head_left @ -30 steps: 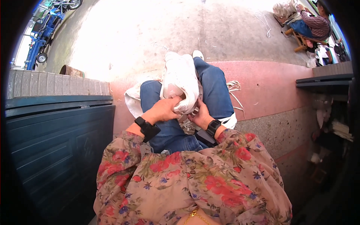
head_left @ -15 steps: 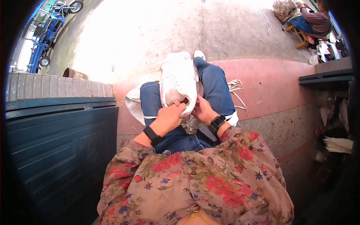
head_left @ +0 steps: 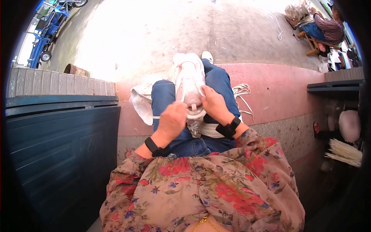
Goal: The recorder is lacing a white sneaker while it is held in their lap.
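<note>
A pale shoe (head_left: 188,83) lies between the knees of the jeans (head_left: 163,94). Right hand's (head_left: 215,103) fingers are at its right edge, left hand's (head_left: 172,118) curl beside its opening — whether pinching, I cannot tell. The step seems adjusting; next calls for steady holding.

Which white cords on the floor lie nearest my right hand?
The tangle on pink floor beside your right leg; the loose cord lies farther, on concrete.
</note>
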### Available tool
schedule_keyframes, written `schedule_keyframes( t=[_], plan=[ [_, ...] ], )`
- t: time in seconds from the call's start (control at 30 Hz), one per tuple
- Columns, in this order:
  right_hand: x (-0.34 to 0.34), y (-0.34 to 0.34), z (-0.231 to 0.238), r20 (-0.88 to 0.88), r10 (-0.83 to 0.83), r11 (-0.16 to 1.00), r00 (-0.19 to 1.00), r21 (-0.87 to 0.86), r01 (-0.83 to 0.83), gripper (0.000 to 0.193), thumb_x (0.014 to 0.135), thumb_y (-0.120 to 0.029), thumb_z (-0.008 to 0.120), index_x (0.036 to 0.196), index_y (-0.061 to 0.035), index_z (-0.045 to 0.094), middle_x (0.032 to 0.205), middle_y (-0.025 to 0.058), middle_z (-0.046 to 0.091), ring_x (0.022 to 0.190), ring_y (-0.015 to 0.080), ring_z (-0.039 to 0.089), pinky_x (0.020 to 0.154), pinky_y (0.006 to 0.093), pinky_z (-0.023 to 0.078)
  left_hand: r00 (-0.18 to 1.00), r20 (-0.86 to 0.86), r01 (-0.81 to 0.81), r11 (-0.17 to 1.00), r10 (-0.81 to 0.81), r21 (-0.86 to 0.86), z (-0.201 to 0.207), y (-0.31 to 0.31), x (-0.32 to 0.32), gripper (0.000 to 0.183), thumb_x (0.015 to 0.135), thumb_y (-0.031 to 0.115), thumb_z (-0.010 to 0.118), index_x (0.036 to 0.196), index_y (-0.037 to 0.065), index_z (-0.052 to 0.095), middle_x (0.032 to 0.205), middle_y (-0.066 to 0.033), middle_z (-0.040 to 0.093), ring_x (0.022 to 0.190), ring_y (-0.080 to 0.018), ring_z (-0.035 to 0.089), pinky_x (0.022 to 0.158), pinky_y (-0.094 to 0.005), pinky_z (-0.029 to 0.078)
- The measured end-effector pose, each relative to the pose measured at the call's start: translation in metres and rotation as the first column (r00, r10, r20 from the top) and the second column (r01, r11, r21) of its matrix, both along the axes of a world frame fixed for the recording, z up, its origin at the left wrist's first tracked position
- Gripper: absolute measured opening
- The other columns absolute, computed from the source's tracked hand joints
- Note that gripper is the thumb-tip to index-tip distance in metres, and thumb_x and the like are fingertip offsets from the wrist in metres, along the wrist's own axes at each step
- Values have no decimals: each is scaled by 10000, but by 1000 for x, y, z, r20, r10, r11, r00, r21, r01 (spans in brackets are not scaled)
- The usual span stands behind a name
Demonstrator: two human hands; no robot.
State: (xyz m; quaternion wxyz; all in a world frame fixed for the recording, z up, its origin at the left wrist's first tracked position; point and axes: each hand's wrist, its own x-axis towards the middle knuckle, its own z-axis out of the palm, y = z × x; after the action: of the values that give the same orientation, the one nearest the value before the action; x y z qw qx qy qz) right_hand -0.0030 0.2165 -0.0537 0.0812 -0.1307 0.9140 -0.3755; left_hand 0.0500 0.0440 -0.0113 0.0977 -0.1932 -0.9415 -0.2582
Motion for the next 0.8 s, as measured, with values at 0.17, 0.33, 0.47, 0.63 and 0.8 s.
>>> schedule_keyframes(
  t=[0.17, 0.33, 0.47, 0.63, 0.8],
  plan=[
    [-2, -2, -7, 74, 35, 999, 997, 6, -35, 351, 763, -63, 540, 1092, -14, 426, 958, 206, 553, 859, 387, 545, 724, 430, 445, 954, 191, -244, 969, 232, 38, -18, -26, -32, 139, 767, 85, 548, 888, 17, 538, 842, -129, 553, 766, -298, 539, 696, -386, 440],
    [1, -3, 10, 7, 116, 993, 993, -24, -116, 295, 768, -82, 547, 1036, 1, 455, 927, 188, 560, 863, 372, 544, 704, 426, 447, 956, -83, -294, 920, 282, -259, -53, -71, -79, 313, 783, 109, 530, 1089, 44, 528, 1041, -160, 541, 912, -330, 494, 841, -398, 405],
    [-22, -17, 37, -162, 217, 968, 963, 160, -192, 219, 741, -43, 540, 955, 1, 549, 897, 152, 587, 855, 321, 535, 731, 379, 446, 913, 355, -231, 972, 198, 52, -101, -137, -92, 382, 801, 95, 466, 1180, 48, 489, 1181, -125, 498, 972, -285, 493, 844, -364, 419],
    [-56, -52, 15, -297, 278, 951, 913, -49, -306, 273, 712, -52, 542, 981, -31, 582, 832, 114, 606, 870, 285, 527, 732, 399, 417, 423, 906, -553, 786, -20, 276, -114, -150, -68, 379, 850, 202, 484, 1219, 120, 481, 1071, 15, 551, 859, -88, 496, 704, -234, 403],
    [-64, -75, 19, -108, 480, 856, 871, 277, -437, 246, 703, -125, 581, 943, -81, 612, 815, 76, 613, 906, 256, 507, 735, 414, 369, 445, 893, -415, 900, 71, 135, -108, -160, -55, 260, 866, 278, 482, 863, 51, 609, 775, 9, 575, 700, -85, 496, 625, -216, 392]
  ],
)
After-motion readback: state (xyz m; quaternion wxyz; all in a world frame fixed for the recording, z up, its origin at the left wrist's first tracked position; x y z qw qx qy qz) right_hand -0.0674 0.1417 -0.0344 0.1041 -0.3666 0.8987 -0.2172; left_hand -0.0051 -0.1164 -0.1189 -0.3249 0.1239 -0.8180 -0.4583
